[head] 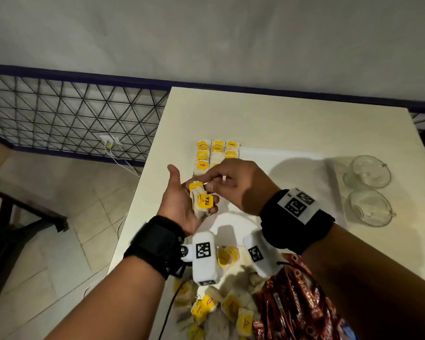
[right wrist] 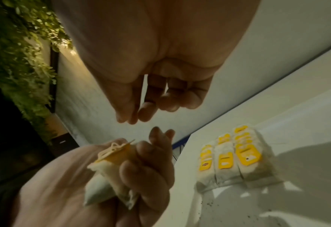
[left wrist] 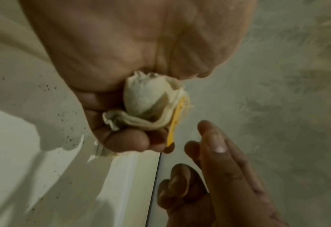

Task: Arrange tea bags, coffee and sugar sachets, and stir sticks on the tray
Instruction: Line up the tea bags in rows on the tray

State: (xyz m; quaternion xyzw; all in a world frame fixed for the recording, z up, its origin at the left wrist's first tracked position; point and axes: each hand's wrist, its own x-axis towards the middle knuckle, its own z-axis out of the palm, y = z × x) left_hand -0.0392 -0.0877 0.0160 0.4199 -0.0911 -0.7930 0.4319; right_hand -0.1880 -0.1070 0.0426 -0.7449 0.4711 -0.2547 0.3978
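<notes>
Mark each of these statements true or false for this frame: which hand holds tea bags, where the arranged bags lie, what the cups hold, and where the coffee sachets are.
1. The left hand grips a small bunch of white tea bags with yellow tags. True.
2. The right hand is flat on the table. False: it is raised, its fingertips at the bunch in the left hand.
3. Rows of yellow-tagged tea bags lie at the far left corner of the white tray. True.
4. The two clear glass cups hold stir sticks. False: no sticks show in them.
5. The red coffee sachets are lined up on the tray. False: they lie in a loose heap nearest the person.
</notes>
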